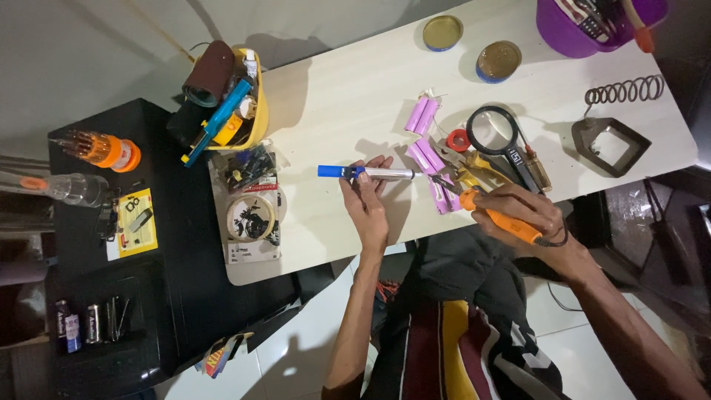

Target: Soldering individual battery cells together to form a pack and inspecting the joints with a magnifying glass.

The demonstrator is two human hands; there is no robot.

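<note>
- Nearest, at the table's front edge, two hands work: the left hand has its fingers curled around one blue-capped silver tube tool, lying level above the tabletop.
- The right hand wraps its fingers shut about one orange-handled soldering iron, whose tip meets the pink battery pack just beside the tube's end.
- Three pink packs lie in a row running away from the hands; beside them one red ring and one black magnifier.
- Left, on the black stand, a yellow card package lies flat; one round tape roll sits on the table's corner.
- Bare white tabletop opens between the yellow bin and the packs.
- Farthest: two round tin lids, one purple bucket, one wire coil stand near the right edge.
</note>
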